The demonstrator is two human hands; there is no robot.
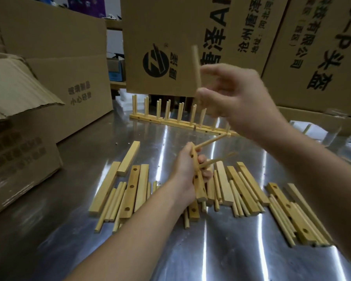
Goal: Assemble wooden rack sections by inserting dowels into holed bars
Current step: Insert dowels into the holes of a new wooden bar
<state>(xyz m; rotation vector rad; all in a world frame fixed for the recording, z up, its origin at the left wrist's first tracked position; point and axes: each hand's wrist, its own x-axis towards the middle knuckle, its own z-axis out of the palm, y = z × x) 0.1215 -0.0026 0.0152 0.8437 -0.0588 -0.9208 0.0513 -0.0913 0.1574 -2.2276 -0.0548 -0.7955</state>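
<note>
The left grip (185, 169) was clamped round a holed bar (200, 191) above the tabletop (231, 252), with two seated dowels (211, 141) jutting out. The right grip (237, 102) pinched a loose dowel (197, 65) aloft. Mid-insertion, apparently; next, its tip would need lining up with an empty hole.

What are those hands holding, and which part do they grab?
The left hand grips a holed bar around its middle. The right hand pinches a loose dowel near its lower end.
</note>
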